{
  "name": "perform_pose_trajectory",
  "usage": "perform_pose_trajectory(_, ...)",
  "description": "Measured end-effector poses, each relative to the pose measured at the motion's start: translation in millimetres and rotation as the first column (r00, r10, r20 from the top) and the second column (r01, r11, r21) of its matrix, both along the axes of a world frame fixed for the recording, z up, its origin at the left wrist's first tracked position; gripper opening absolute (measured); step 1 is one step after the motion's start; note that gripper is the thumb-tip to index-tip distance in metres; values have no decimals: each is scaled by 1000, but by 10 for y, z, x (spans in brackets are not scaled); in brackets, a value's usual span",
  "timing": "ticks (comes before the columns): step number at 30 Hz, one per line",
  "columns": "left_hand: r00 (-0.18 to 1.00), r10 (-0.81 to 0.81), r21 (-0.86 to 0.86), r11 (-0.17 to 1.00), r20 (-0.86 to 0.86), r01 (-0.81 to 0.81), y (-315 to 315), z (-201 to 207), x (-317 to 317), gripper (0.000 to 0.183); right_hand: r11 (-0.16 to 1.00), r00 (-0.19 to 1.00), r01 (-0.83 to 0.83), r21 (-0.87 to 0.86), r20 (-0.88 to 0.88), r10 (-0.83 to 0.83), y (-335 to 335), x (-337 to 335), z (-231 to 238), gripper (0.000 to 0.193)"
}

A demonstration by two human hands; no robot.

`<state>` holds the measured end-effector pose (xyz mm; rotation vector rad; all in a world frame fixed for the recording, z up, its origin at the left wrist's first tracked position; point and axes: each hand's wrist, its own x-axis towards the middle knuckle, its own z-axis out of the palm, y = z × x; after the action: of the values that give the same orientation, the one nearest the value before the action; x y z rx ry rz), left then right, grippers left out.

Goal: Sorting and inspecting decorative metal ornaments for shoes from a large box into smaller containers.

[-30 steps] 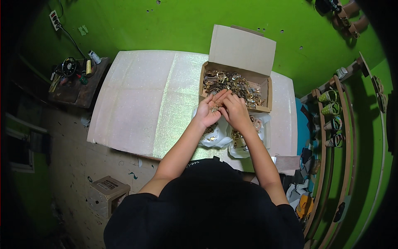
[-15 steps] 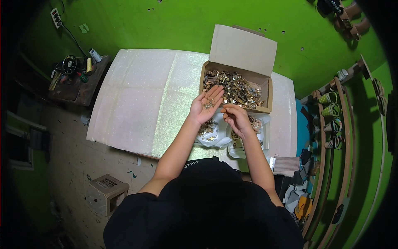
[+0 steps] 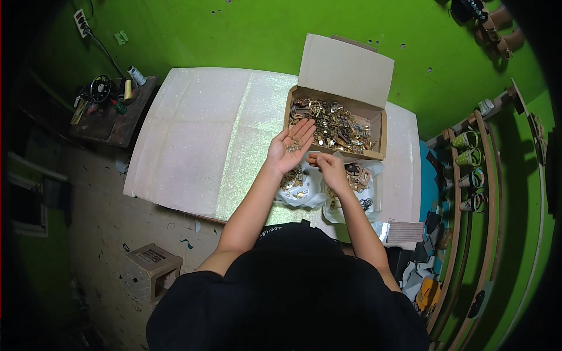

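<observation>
One open cardboard box [image 3: 345, 67] holds mixed metal fittings [image 3: 335, 127]; at the box's near side are the right hand [image 3: 332, 169], fingers bent (whether pinching anything, one cannot tell), and the left hand [image 3: 285, 152], palm up, fingers slightly spread, bearing tiny metal pieces [image 3: 293, 145].

**Lettering around me, none of it legible**

So there's white script [image 3: 271, 229] across the front of my black top [image 3: 287, 292], but it's way too small to make out. Also dark block print [image 3: 153, 255] on top of the boxy brown stand [image 3: 140, 278] on the floor to my left, just a blur tbh.
</observation>
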<state>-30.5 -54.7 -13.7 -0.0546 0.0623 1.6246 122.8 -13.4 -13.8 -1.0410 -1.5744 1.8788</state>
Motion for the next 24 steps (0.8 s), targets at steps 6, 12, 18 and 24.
perform_pose_trajectory(6, 1000, -6, -9, 1000, -27, 5, -8, 6, -19, 44, 652, 930, -89, 753, 297, -215, -66, -61, 193, 16)
perform_pose_trajectory(12, 996, -33, 7, 999, -82, 34, 7, -40, 14, 44, 293, 951, -181, 939, 242, -191, 31, -240, 564, 14)
perform_pose_trajectory(18, 986, -57, -124, 992, -155, 37, 28, -6, 95, 41, 162, 933, -308, 938, 331, -141, 123, -318, 616, 19)
perform_pose_trajectory(24, 991, -78, -130, 989, -112, 63, 18, -106, 67, 38, 76, 906, -415, 907, 419, -54, 209, -332, 535, 18)
